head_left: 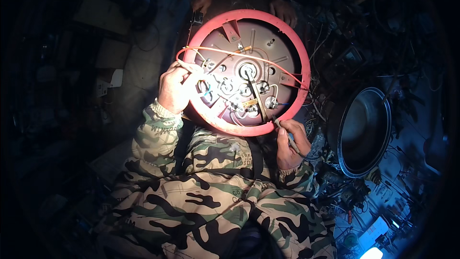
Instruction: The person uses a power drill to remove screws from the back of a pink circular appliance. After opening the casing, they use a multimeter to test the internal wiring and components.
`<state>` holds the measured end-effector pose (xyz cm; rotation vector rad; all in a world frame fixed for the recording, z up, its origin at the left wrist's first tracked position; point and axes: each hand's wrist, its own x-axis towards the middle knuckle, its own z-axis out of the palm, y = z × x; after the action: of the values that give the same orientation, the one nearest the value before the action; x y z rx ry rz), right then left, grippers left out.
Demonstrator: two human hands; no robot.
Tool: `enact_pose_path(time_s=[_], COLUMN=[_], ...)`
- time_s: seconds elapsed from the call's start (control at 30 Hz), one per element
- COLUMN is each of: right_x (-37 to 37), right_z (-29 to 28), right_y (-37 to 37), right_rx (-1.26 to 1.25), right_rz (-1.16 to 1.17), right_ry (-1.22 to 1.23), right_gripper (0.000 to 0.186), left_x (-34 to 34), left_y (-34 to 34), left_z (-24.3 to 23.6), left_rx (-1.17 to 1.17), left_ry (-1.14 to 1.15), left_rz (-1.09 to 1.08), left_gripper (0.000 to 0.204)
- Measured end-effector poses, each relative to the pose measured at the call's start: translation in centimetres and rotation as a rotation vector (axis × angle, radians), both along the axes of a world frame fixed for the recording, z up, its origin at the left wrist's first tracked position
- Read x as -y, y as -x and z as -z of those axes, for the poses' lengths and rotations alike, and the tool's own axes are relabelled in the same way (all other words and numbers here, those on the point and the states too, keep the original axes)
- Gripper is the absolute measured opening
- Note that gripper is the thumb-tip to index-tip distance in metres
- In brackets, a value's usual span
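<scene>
A round appliance base (249, 13) with a red rim lies before me, its underside up. Inside are a dark metal plate, several terminals, wires and a flat metal bar (258, 97) running from the centre toward the near rim. An orange wire (230, 51) arches across it from the left rim to the right. At the left rim my left hand (175, 88) is closed, fingertips pinched; glare hides what they hold. My right hand (293, 143) grips a slim pen-shaped probe (290, 141) with a cable, its tip at the near right rim.
Beyond the base are another person's hands, one (201, 3) at the far left and one (283, 10) near the far rim. A large round metal pot (366, 129) stands on the right among tangled wires and parts. A bright lamp (372, 253) glows at the lower right.
</scene>
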<state>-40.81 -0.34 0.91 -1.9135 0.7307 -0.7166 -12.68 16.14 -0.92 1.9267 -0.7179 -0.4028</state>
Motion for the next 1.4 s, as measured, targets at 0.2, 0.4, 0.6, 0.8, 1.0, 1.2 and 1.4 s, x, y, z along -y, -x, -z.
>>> enact_pose_path(time_s=[0.2,0.4,0.6,0.8,1.0,1.2,1.4], right_x=[0.0,-0.1,-0.1,-1.0,-1.1,-1.2,-2.0], right_z=[0.1,0.3,0.1,-0.3,-0.1,0.4,1.0], right_y=[-0.1,-0.1,-0.9,-2.2,-2.4,-2.2,-1.9], right_rx=[-0.023,-0.014,0.014,0.083,0.08,0.103,0.093], right_rz=[0.0,0.014,-0.027,-0.164,-0.209,-0.18,-0.115], right_ry=[0.021,0.037,0.188,0.217,0.233,0.239,0.224], right_gripper=[0.016,0.017,0.019,0.024,0.023,0.024,0.025], left_x=[0.1,0.0,0.0,0.3,0.1,0.1,-0.5], left_y=[0.1,0.0,-0.1,0.2,0.3,0.0,-0.3], left_z=[-0.4,-0.3,0.0,-0.4,-0.5,0.1,0.7], left_rx=[0.008,0.006,-0.004,0.055,-0.029,-0.071,-0.044], left_ry=[-0.018,-0.023,-0.019,-0.035,0.015,-0.034,-0.066], left_rz=[-0.007,-0.004,-0.001,0.009,-0.005,0.009,0.047], left_gripper=[0.01,0.01,0.01,0.008,0.01,0.011,0.013])
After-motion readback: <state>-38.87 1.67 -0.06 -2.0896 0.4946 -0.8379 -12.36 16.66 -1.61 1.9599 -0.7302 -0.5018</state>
